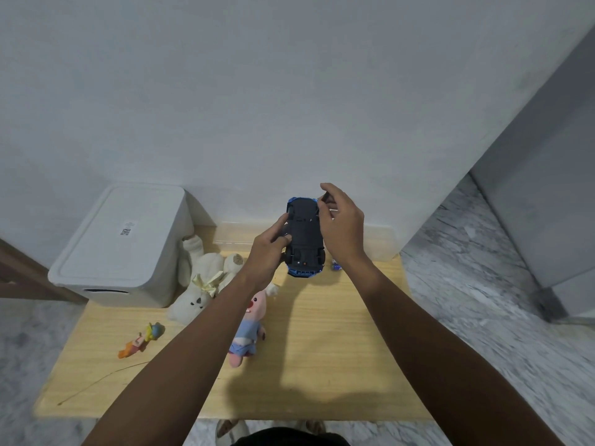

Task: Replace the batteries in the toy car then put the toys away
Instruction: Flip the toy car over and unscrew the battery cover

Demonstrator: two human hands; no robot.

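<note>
Pale wood surface (338, 349) stands against a plain white wall, with grey marbled floor on both sides. Above the surface, toward the wall, both hands hold up the toy car (304, 236), a blue body turned so its dark underside faces the camera. The left hand (269, 249) grips the car's left side, fingers curled onto the underside. The right hand (341, 220) is at the car's right side near its far end, with thumb and forefinger pinching a small dark piece (324, 197); what that piece is cannot be told. Behind the car, against the wall, sits a clear plastic bin (380, 243). Just right of the car's near end a small blue and white object (336, 266) lies on the surface. Left of the car lies a white plush bear (199, 281), and beyond it a white lidded box (125, 246). Below the car lies a pink plush (248, 329) in blue clothes, and farther left a small orange and yellow figure (141, 341).
</note>
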